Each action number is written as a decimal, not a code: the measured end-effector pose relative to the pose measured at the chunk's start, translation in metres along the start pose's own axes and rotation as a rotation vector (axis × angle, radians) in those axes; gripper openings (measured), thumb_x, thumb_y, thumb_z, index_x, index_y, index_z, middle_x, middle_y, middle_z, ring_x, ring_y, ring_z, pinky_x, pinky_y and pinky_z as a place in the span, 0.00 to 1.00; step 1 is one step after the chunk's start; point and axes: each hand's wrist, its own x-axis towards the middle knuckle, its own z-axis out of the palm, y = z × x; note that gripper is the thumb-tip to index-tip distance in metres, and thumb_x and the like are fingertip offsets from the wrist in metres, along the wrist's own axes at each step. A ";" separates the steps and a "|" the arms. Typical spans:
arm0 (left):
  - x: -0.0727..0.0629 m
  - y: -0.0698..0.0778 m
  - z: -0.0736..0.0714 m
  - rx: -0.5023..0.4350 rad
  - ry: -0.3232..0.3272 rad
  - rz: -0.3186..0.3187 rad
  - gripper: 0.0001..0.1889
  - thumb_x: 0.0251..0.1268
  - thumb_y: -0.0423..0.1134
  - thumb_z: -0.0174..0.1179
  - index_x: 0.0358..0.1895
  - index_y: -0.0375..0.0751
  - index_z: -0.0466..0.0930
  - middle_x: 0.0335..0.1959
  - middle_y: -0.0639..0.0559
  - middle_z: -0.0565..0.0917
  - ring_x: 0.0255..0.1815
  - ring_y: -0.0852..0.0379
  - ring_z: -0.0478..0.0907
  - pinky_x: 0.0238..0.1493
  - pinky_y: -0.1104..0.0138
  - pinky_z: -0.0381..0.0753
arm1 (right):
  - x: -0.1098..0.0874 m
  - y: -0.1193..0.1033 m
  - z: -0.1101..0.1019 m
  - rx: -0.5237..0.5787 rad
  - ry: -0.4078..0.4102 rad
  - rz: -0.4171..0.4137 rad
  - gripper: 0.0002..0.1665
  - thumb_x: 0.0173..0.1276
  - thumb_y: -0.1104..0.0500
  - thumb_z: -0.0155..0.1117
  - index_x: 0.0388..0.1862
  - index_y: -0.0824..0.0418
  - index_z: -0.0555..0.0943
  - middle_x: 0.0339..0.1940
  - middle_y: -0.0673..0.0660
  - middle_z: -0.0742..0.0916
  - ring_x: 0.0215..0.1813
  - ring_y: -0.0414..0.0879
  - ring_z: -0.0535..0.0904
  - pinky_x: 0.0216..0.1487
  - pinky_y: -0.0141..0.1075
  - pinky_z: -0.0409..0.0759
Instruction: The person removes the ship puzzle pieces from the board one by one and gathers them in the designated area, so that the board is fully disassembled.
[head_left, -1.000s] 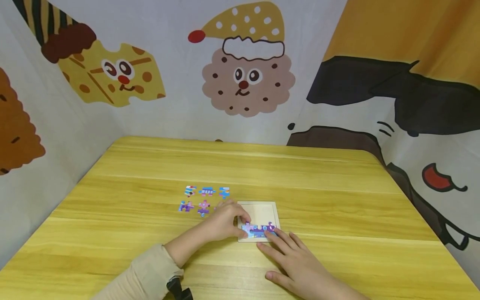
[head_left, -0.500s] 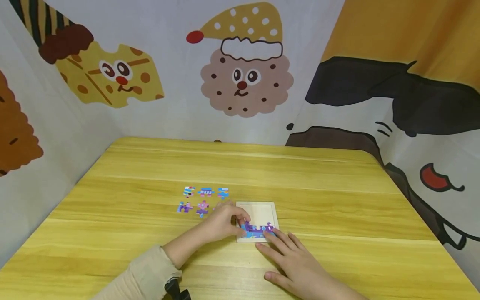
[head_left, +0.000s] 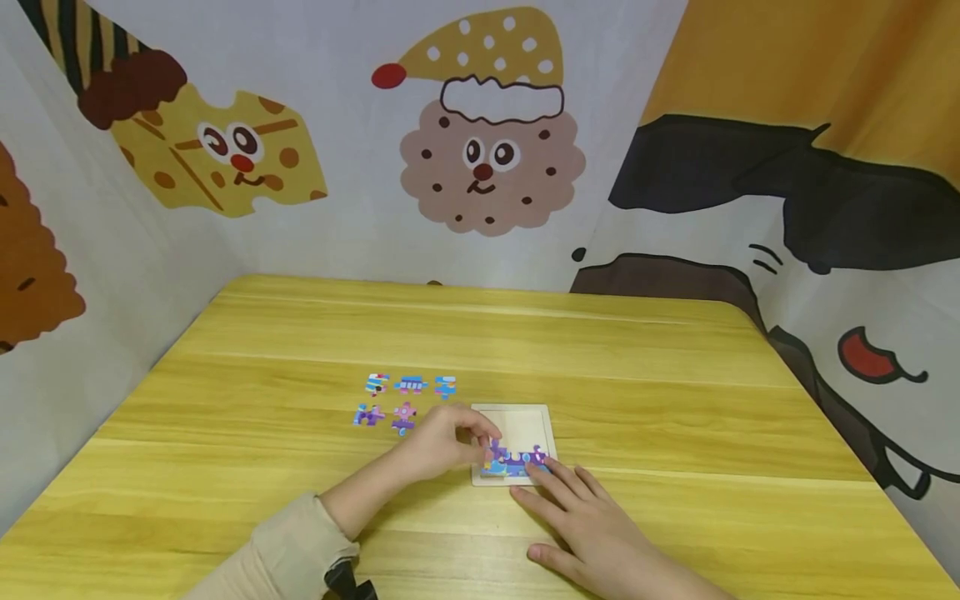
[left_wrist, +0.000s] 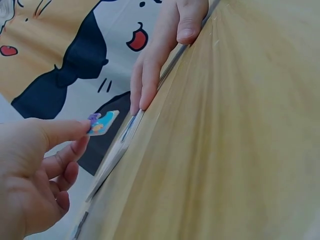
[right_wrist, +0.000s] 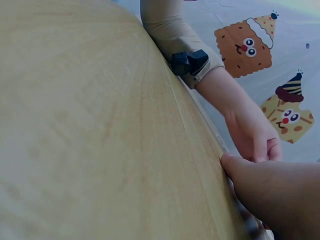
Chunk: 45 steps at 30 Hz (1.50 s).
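Note:
My left hand (head_left: 438,440) pinches a jigsaw piece (left_wrist: 103,123) between thumb and fingers. In the left wrist view this blue, purple and orange piece stands tilted, held up off the square wooden puzzle tray (head_left: 522,423). The tray's near part holds joined purple and blue jigsaw pieces (head_left: 516,461); its far part shows bare wood. My right hand (head_left: 592,517) lies spread, fingertips touching the tray's right side and the pieces there, thumb on the table. In the right wrist view the right hand (right_wrist: 275,190) hides most of the tray.
Several loose jigsaw pieces (head_left: 411,384) lie in two rows on the wooden table (head_left: 637,375), left of and beyond the tray. A cartoon-printed curtain (head_left: 330,242) hangs behind the table. My left wrist carries a black device (right_wrist: 189,62).
The piece in my left fingers has turned and come up at a tilt above the tray's left side. My right hand has stayed in place.

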 end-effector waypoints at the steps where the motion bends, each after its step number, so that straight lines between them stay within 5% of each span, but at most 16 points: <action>1: 0.000 0.001 -0.001 -0.009 0.004 -0.011 0.09 0.54 0.33 0.70 0.39 0.40 0.86 0.28 0.58 0.80 0.31 0.56 0.75 0.32 0.67 0.75 | 0.000 0.000 0.000 0.001 0.000 0.000 0.36 0.72 0.34 0.46 0.75 0.44 0.61 0.75 0.53 0.62 0.75 0.54 0.52 0.65 0.59 0.58; 23: -0.028 -0.008 -0.023 -0.143 0.069 -0.048 0.09 0.57 0.31 0.67 0.42 0.37 0.86 0.32 0.51 0.82 0.35 0.52 0.77 0.32 0.67 0.77 | 0.000 0.000 0.000 0.023 -0.010 0.003 0.36 0.72 0.34 0.45 0.75 0.44 0.61 0.76 0.53 0.61 0.75 0.55 0.52 0.65 0.60 0.57; 28: -0.037 -0.012 -0.032 -0.144 0.085 -0.096 0.10 0.56 0.32 0.67 0.42 0.36 0.85 0.33 0.50 0.81 0.35 0.51 0.75 0.30 0.69 0.76 | 0.000 0.000 0.001 0.027 -0.009 0.005 0.36 0.72 0.34 0.45 0.75 0.44 0.61 0.76 0.53 0.61 0.75 0.54 0.52 0.65 0.59 0.57; 30: -0.041 -0.013 -0.035 -0.129 0.095 -0.106 0.10 0.56 0.33 0.68 0.43 0.37 0.86 0.33 0.51 0.80 0.36 0.49 0.75 0.32 0.65 0.76 | 0.000 0.001 0.001 0.017 0.002 0.002 0.36 0.72 0.34 0.46 0.74 0.44 0.61 0.76 0.52 0.61 0.75 0.54 0.52 0.65 0.59 0.57; 33: -0.047 -0.015 -0.040 -0.117 0.106 -0.101 0.11 0.56 0.34 0.68 0.43 0.37 0.86 0.32 0.52 0.81 0.51 0.42 0.74 0.53 0.52 0.73 | 0.000 0.001 0.001 0.006 0.012 -0.001 0.36 0.71 0.34 0.46 0.74 0.44 0.61 0.76 0.52 0.61 0.75 0.53 0.53 0.65 0.56 0.55; 37: -0.053 -0.019 -0.044 -0.128 0.102 -0.092 0.11 0.57 0.34 0.67 0.43 0.36 0.85 0.33 0.51 0.81 0.53 0.40 0.74 0.57 0.49 0.70 | 0.000 0.001 0.001 0.001 0.019 -0.005 0.36 0.71 0.34 0.47 0.74 0.44 0.61 0.76 0.52 0.61 0.75 0.53 0.52 0.68 0.48 0.44; 40: -0.057 -0.021 -0.048 -0.134 0.103 -0.094 0.11 0.58 0.34 0.67 0.44 0.34 0.84 0.34 0.49 0.81 0.40 0.46 0.77 0.40 0.61 0.79 | 0.000 0.001 0.001 0.002 0.024 -0.007 0.36 0.71 0.35 0.47 0.74 0.44 0.61 0.75 0.52 0.61 0.75 0.52 0.52 0.67 0.45 0.40; 45: -0.065 -0.025 -0.055 -0.122 0.117 -0.095 0.11 0.58 0.33 0.67 0.44 0.34 0.84 0.35 0.47 0.81 0.38 0.51 0.76 0.37 0.67 0.78 | 0.000 0.001 0.001 0.000 0.021 -0.003 0.36 0.71 0.34 0.47 0.75 0.43 0.61 0.76 0.52 0.61 0.75 0.52 0.52 0.66 0.53 0.51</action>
